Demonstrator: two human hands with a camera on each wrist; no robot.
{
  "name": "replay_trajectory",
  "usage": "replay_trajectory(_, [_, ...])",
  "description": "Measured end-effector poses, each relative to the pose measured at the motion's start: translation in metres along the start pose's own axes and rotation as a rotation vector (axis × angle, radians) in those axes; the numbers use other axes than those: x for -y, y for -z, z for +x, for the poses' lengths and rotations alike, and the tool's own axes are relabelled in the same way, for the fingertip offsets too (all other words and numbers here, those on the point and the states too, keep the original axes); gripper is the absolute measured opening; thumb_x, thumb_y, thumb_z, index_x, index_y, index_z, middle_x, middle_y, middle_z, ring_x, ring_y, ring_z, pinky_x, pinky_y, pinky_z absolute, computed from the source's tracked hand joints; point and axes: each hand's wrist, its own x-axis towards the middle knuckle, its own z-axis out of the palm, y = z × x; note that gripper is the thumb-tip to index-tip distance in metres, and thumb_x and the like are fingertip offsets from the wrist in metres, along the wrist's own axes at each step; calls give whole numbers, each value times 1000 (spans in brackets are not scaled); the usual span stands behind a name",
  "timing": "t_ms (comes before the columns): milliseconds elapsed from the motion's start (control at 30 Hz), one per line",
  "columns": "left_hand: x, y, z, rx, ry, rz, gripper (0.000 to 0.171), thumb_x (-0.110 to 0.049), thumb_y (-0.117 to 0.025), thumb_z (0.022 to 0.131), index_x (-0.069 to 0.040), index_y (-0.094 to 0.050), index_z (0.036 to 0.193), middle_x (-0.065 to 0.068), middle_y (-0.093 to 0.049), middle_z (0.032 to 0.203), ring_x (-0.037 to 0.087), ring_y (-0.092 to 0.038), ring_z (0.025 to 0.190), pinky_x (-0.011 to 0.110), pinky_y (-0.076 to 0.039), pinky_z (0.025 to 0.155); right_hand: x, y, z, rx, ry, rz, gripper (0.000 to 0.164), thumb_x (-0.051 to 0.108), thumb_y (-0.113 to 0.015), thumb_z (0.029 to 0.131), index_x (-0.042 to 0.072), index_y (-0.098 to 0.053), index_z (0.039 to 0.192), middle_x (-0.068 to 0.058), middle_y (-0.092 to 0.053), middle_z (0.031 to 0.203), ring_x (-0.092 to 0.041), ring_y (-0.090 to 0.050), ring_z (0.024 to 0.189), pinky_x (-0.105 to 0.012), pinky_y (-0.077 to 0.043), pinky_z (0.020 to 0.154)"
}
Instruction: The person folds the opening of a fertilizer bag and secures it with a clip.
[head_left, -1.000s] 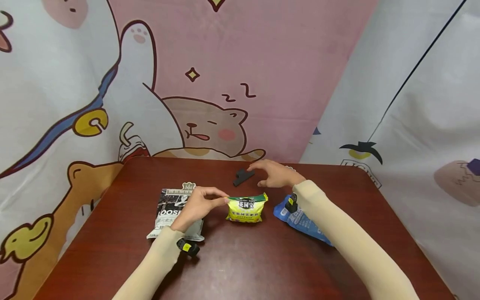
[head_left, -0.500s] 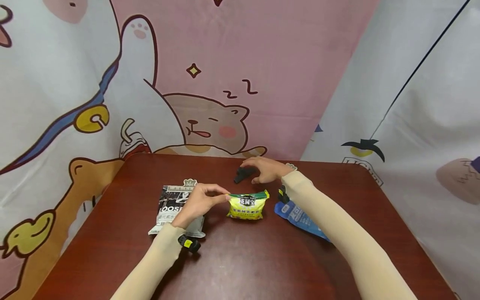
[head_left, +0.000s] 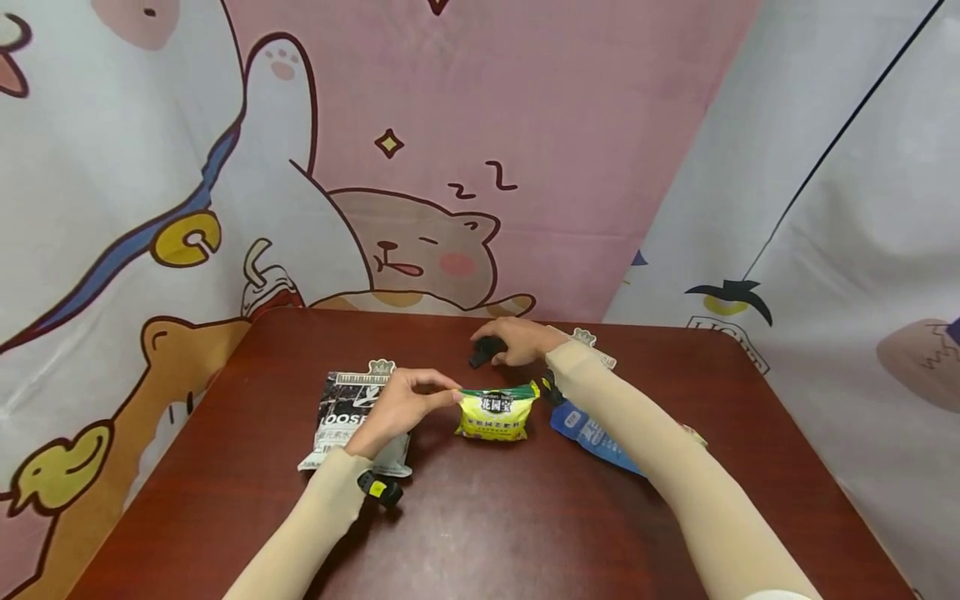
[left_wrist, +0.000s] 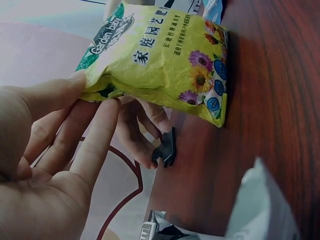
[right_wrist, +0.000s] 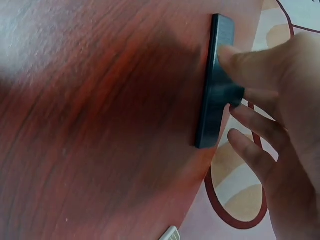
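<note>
Head: left hand (head_left: 397,408) pinches corner of puffy yellow packet (head_left: 495,419) between black-and-white bag (head_left: 339,417) and blue pouch (head_left: 596,435). Left wrist: packet film crinkled, flower-printed. Right wrist: right hand (right_wrist: 292,107) grips smooth, straight-barred black clip (right_wrist: 212,102) near edge of wood-grain table (right_wrist: 100,125).

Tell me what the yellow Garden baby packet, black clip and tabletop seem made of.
Yellow Garden baby packet: probably thin plastic film, semi-gloss; creases and highlights show.
Black clip: likely rigid plastic, smooth, with a soft sheen and crisp edges, though coated metal is possible.
Tabletop: reddish-brown, glossy; streaked grain suggests varnished wood or wood-look laminate.
</note>
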Motion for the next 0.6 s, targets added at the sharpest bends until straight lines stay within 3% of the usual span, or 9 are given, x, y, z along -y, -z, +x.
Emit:
replay_trajectory(133, [1,0,0,-1,1,-3,7,-28,-82,88,-25,-83,94,-3,-78,97,16,-72,88,44,-59,80,2,-4,5,-20,23,-16,51,12,-72,95,15,-59,144,-7,-59,148,-28,-53,140,-47,-41,118])
replay_trajectory(267, [3,0,-1,2,7,-5,6,-29,-82,89,-27,-83,94,-3,-78,97,18,-72,90,51,-58,84,4,-7,9,-17,36,-18,51,8,-72,95,11,-59,144,-10,-59,148,-29,-52,141,-46,-40,119])
replay_trajectory(400, [4,0,-1,10,8,-8,6,-30,-82,89,-28,-82,94,-3,-78,97,20,-72,90,58,-56,86,4,-10,11,-17,18,-21,50,7,-72,95,11,-60,143,-10,-58,148,-29,-51,142,-45,-40,119])
replay_trajectory(600, [3,0,-1,5,-6,-10,7,-31,-82,89,-27,-82,95,-2,-78,97,19,-72,89,57,-57,86,5,-9,11,-59,-25,-15,44,10,-77,92,14,-65,134,-8,-67,136,-28,-60,130,-45,-47,111])
